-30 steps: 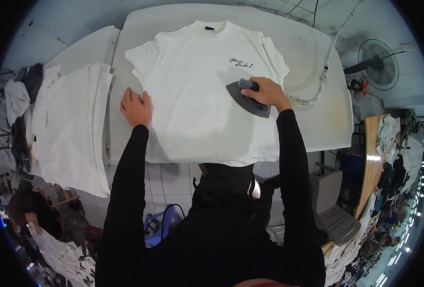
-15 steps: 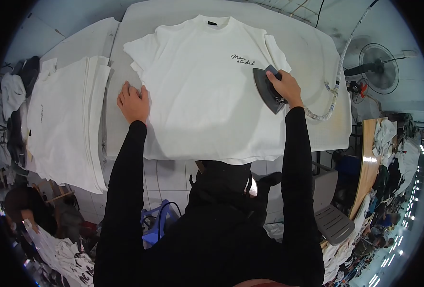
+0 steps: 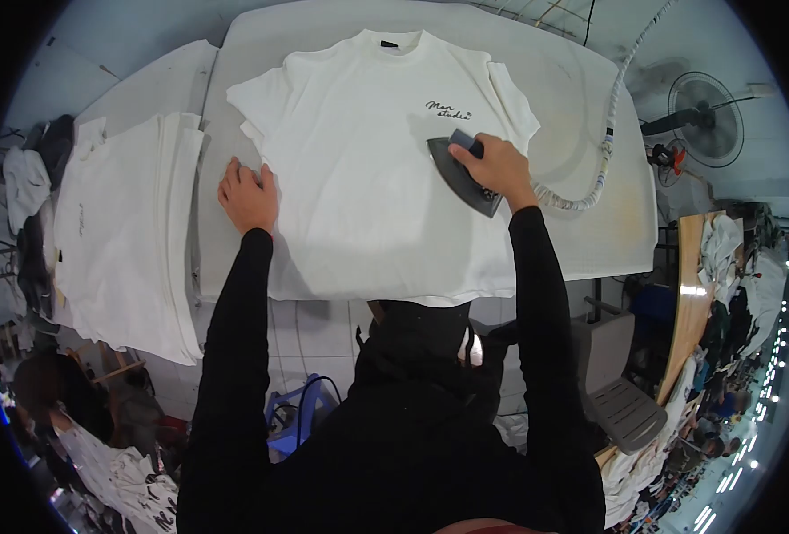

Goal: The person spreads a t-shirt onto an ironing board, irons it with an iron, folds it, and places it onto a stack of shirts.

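Beside the stack (image 3: 123, 231), the left hand (image 3: 249, 203), loosely spread, gripped nothing visible. The shirt (image 3: 350, 178) lay on the board (image 3: 590, 236), collar and long axis pointing away; its middle seemed done, the creased sleeves unfinished. The right hand (image 3: 501, 166) gripped the iron (image 3: 457, 176) on it, tip and long axis slanting away leftward.

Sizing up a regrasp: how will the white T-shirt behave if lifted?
The T-shirt is probably floppy: its sleeves lie in soft folds. Lifted by one edge, it would likely sag, being broad cloth. The right hand's iron, against its front, could pin or drag it.
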Tool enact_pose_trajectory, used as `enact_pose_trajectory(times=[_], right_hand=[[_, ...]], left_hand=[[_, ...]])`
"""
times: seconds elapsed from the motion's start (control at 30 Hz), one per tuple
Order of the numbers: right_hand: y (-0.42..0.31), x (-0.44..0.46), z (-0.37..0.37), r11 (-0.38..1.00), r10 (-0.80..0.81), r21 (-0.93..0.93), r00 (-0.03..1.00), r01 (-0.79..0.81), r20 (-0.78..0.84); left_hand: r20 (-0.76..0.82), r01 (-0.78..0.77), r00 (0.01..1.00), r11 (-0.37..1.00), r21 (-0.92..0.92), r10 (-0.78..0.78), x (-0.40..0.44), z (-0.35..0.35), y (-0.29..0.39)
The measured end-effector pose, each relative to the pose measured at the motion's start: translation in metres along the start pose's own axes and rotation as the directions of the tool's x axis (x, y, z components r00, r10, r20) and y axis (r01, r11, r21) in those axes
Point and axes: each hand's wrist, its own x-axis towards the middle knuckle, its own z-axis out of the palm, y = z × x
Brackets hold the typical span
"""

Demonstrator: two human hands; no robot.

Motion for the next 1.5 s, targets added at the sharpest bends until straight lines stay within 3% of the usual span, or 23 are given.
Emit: enact_pose_trajectory(times=[0.17,0.3,0.43,0.53,0.67,0.87,1.0,1.1,1.2,1.3,1.33,1.43,1.5], right_hand=[[-0.015,0.027,-0.001,0.995,0.100,0.030,0.993,-0.098,-0.062],[-0.005,0.019,-0.001,0.988,-0.152,-0.020,0.984,0.154,0.094],[-0.005,0.021,-0.001,0.997,-0.079,-0.001,0.997,0.079,0.007],[-0.013,0.030,0.002,0.997,0.071,0.033,0.997,-0.070,-0.028],[-0.012,0.016,-0.004,0.979,-0.198,-0.023,0.968,0.204,0.156],[-0.015,0.023,0.012,0.999,0.052,0.002,0.994,-0.052,-0.096],[-0.012,0.008,0.000,0.984,-0.174,-0.015,0.977,0.177,0.123],[-0.010,0.012,0.006,0.994,-0.091,-0.065,0.995,0.088,-0.035],[-0.012,0.019,0.008,0.999,-0.019,-0.033,0.996,0.016,-0.085],[-0.011,0.007,-0.002,0.982,-0.180,-0.041,0.976,0.186,0.122],[-0.009,0.006,-0.002,0.980,-0.194,-0.020,0.974,0.198,0.113],[-0.013,0.015,0.007,0.998,-0.026,-0.064,0.998,0.023,-0.061],[-0.012,0.018,0.009,0.997,-0.065,-0.036,0.996,0.063,-0.059]], left_hand=[[-0.034,-0.016,0.999,1.000,0.008,0.017,-0.001,0.001,-0.002],[-0.021,-0.002,1.000,1.000,-0.025,0.002,-0.001,-0.002,-0.002],[-0.021,-0.006,1.000,1.000,-0.017,0.006,0.000,-0.001,-0.001],[-0.016,0.002,1.000,1.000,-0.031,-0.002,0.000,-0.002,0.000],[0.000,0.014,1.000,0.999,-0.033,-0.014,0.000,-0.003,0.001],[-0.014,0.004,1.000,0.999,-0.043,-0.005,0.000,-0.002,0.000],[-0.008,0.006,1.000,1.000,-0.029,-0.006,0.002,0.000,-0.002],[-0.007,0.005,1.000,1.000,-0.029,-0.006,-0.001,-0.002,-0.001],[-0.008,0.008,1.000,0.999,-0.039,-0.008,0.000,-0.003,0.001],[0.006,0.010,1.000,0.999,-0.032,-0.010,0.002,-0.002,0.000],[0.012,0.014,1.000,0.999,-0.029,-0.014,0.000,-0.003,0.000],[0.007,0.008,1.000,1.000,-0.030,-0.007,0.000,-0.004,0.001],[0.008,0.007,1.000,0.999,-0.035,-0.007,0.002,-0.004,0.001]])
